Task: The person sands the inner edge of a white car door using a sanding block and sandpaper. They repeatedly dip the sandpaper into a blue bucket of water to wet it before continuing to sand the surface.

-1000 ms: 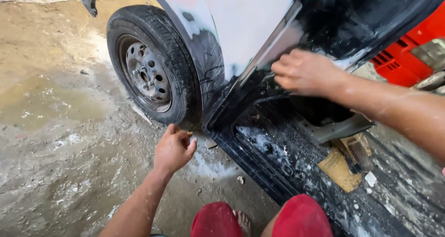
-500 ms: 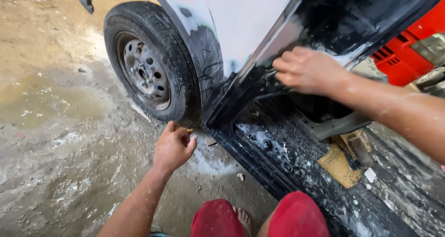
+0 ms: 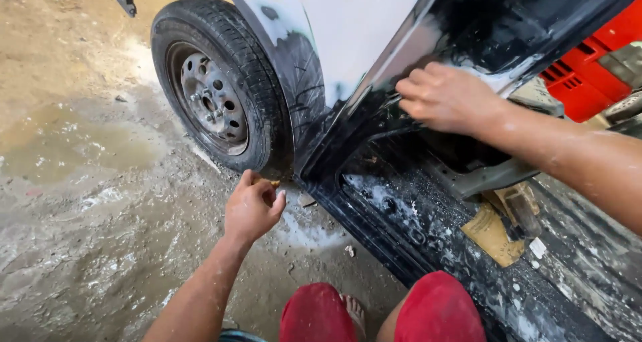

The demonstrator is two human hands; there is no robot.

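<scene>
My right hand [image 3: 447, 98] presses with closed fingers against the wet black edge of a car's door frame [image 3: 374, 108]; whatever lies under the palm is hidden. My left hand [image 3: 253, 208] hovers low beside the bottom of the front wheel [image 3: 215, 88], fingers curled around a small brownish piece [image 3: 273, 182] that I can barely see. The black door sill [image 3: 414, 228] below is wet and flecked with white residue. The fender [image 3: 334, 28] above is dull white-grey with dark patches.
Wet muddy concrete ground [image 3: 87, 181] with a puddle spreads to the left. A red crate [image 3: 588, 68] stands at the far right behind the car. My knees in red shorts [image 3: 435, 312] are at the bottom. A tan patch [image 3: 491, 235] sits inside the car floor.
My right hand has shifted slightly along the door frame edge. My left hand stays by the base of the wheel, with almost no movement.
</scene>
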